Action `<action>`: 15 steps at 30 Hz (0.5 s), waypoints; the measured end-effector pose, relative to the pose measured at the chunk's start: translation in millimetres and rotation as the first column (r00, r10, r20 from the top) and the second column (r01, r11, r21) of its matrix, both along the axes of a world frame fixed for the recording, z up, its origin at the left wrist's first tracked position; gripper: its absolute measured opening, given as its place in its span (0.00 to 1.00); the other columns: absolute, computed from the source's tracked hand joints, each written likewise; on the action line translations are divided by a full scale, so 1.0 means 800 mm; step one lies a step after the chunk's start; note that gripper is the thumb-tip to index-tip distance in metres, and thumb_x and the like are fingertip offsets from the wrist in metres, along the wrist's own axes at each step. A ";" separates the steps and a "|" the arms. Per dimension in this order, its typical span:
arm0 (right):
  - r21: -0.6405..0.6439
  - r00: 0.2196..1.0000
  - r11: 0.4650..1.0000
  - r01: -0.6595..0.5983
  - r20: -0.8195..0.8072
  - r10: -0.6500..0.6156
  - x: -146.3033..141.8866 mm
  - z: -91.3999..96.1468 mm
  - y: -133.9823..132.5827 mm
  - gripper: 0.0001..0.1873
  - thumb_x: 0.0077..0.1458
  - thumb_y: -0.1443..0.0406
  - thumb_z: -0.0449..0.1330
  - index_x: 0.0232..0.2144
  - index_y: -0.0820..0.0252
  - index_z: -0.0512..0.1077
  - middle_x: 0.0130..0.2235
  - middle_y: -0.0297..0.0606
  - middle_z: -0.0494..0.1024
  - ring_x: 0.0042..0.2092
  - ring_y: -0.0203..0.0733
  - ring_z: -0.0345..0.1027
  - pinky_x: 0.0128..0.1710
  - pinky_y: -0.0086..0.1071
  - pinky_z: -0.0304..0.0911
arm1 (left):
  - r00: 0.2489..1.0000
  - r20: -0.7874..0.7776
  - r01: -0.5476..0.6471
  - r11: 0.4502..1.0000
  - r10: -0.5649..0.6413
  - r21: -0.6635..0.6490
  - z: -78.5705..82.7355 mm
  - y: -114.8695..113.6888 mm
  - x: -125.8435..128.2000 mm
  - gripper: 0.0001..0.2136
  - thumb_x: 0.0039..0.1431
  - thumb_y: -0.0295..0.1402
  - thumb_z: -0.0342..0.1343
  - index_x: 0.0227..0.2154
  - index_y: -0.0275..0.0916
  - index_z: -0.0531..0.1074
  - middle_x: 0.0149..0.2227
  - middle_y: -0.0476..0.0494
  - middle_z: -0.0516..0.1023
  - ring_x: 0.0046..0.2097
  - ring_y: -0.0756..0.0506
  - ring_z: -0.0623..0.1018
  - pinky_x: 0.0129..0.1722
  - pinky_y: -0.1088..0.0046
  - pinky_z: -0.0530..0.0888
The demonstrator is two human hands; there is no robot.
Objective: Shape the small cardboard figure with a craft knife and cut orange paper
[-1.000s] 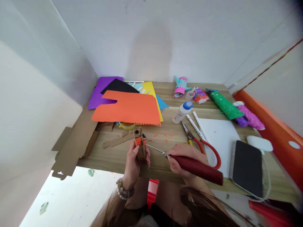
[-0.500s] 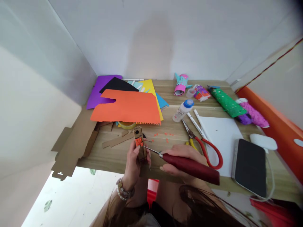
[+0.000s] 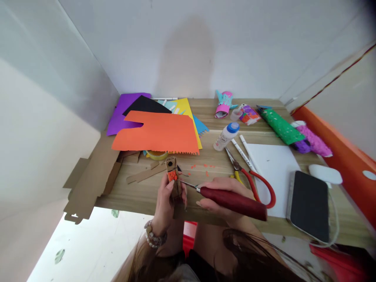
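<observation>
My left hand (image 3: 166,196) is wrapped round a small brown cardboard piece (image 3: 175,190) near the table's front edge. It has a dark round spot at its top and an orange paper patch (image 3: 172,176) below that. My right hand (image 3: 225,190) grips a red-handled awl (image 3: 232,200), its thin metal shaft pointing left. The awl's tip meets or nearly meets the orange patch; exact contact is too small to tell. Tiny orange paper scraps (image 3: 206,173) lie beyond my right hand. Red-handled scissors (image 3: 249,176) rest just past it.
Orange paper (image 3: 164,131) tops a pile of coloured sheets. Cardboard (image 3: 88,188) overhangs the left edge, and a tape roll (image 3: 158,155) sits mid-table. Rightward are a glue bottle (image 3: 226,137), white markers (image 3: 246,150), white paper (image 3: 274,160), a phone (image 3: 310,205) and a green wrapped item (image 3: 282,126).
The awl's handle end has shifted slightly left and up with my right hand, its tip staying by the orange patch. My left hand holds the cardboard piece almost still.
</observation>
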State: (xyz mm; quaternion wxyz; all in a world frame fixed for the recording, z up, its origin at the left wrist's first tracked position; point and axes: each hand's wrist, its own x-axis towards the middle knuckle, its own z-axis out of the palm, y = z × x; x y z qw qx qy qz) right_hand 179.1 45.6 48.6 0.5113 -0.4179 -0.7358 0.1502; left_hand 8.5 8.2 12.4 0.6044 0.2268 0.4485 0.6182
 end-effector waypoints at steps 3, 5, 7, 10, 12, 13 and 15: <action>0.083 0.998 0.996 0.037 -0.043 -0.034 -0.008 0.006 0.005 0.31 0.66 0.38 0.58 0.19 0.47 0.76 0.16 0.25 0.76 0.17 0.38 0.70 0.16 0.33 0.62 | 1.000 0.001 0.003 1.000 -0.003 0.012 -0.001 0.000 0.000 0.16 0.62 0.47 0.63 0.45 0.41 0.75 0.29 0.50 0.76 0.23 0.49 0.72 0.22 0.75 0.71; 0.095 0.999 0.995 0.012 -0.040 -0.008 -0.008 0.010 0.008 0.27 0.65 0.39 0.60 0.22 0.46 0.79 0.18 0.24 0.78 0.18 0.38 0.73 0.17 0.31 0.64 | 1.000 0.000 0.007 1.000 -0.007 0.017 -0.003 -0.001 0.000 0.16 0.63 0.47 0.63 0.46 0.41 0.75 0.29 0.50 0.76 0.23 0.49 0.72 0.21 0.75 0.72; 0.100 0.999 0.994 -0.033 -0.033 0.036 -0.005 0.012 0.009 0.24 0.62 0.41 0.65 0.23 0.45 0.80 0.19 0.23 0.79 0.19 0.37 0.74 0.16 0.30 0.64 | 1.000 -0.003 0.007 1.000 -0.007 0.023 -0.004 -0.001 0.000 0.15 0.63 0.46 0.62 0.46 0.42 0.75 0.29 0.50 0.76 0.23 0.49 0.72 0.21 0.75 0.71; 0.099 0.997 0.994 -0.053 -0.046 0.058 -0.002 0.011 0.011 0.23 0.61 0.41 0.65 0.22 0.44 0.80 0.16 0.22 0.76 0.16 0.37 0.71 0.14 0.31 0.61 | 1.000 -0.019 0.011 0.999 -0.010 0.031 -0.006 0.000 -0.001 0.15 0.64 0.46 0.61 0.46 0.42 0.75 0.29 0.50 0.76 0.23 0.49 0.72 0.22 0.75 0.72; 0.077 0.997 0.996 -0.046 -0.054 0.050 -0.002 0.007 0.012 0.23 0.61 0.40 0.65 0.22 0.44 0.81 0.16 0.22 0.76 0.16 0.36 0.69 0.14 0.31 0.60 | 1.000 -0.029 0.013 0.999 -0.012 0.033 -0.007 0.001 -0.002 0.15 0.66 0.46 0.60 0.47 0.42 0.74 0.29 0.50 0.76 0.24 0.49 0.72 0.23 0.75 0.72; 0.067 0.998 0.997 -0.035 -0.058 0.039 -0.002 0.005 0.012 0.24 0.60 0.40 0.65 0.22 0.44 0.81 0.15 0.22 0.75 0.15 0.36 0.67 0.14 0.32 0.59 | 0.999 -0.031 0.016 0.999 -0.015 0.033 -0.008 0.001 -0.002 0.15 0.66 0.46 0.60 0.47 0.42 0.74 0.29 0.50 0.76 0.24 0.49 0.72 0.23 0.75 0.72; 0.052 0.998 0.998 -0.040 -0.051 0.042 -0.002 0.000 0.013 0.25 0.57 0.38 0.66 0.21 0.45 0.81 0.14 0.22 0.75 0.15 0.36 0.66 0.13 0.31 0.56 | 0.999 -0.031 0.016 0.999 -0.015 0.031 -0.008 0.001 -0.002 0.15 0.66 0.46 0.60 0.47 0.41 0.74 0.30 0.50 0.76 0.24 0.49 0.72 0.23 0.74 0.72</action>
